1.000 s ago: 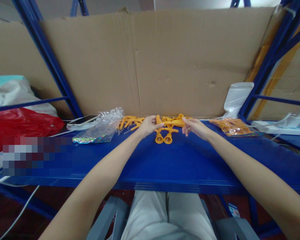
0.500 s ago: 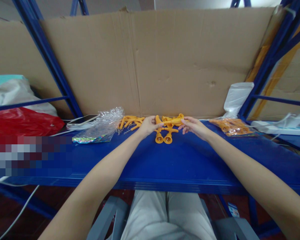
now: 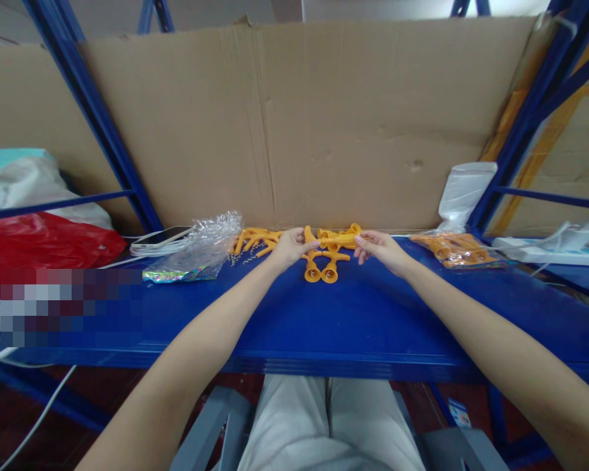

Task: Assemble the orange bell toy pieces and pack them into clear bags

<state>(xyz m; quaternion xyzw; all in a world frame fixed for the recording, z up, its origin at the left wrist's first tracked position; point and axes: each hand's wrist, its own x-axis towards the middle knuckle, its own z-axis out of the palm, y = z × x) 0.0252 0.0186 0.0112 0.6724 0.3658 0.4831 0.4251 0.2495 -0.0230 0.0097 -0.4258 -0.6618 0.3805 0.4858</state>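
An orange plastic corkscrew (image 3: 341,241) lies sideways between my two hands above the blue shelf. My left hand (image 3: 292,247) is closed on its crosswise handle, thumb towards me. My right hand (image 3: 375,251) pinches the other end with thumb and forefinger, its remaining fingers curled below. No metal spiral shows on the held piece. Just below sit two bell-shaped orange corkscrew pieces (image 3: 321,271), open ends facing me. More orange pieces lie partly hidden behind the held one. Left of my left hand is a pile of orange handles (image 3: 258,237) with bare metal spirals.
A crumpled clear plastic bag (image 3: 201,252) and coiled white cable (image 3: 160,243) lie left. At right is a clear bag of orange pieces (image 3: 454,250) near a white power strip (image 3: 550,251). A cardboard sheet (image 3: 353,124) stands behind the blue shelf (image 3: 343,320).
My right hand has shifted slightly, its fingers drawn in a little along the corkscrew. My left hand keeps nearly the same place and grip.
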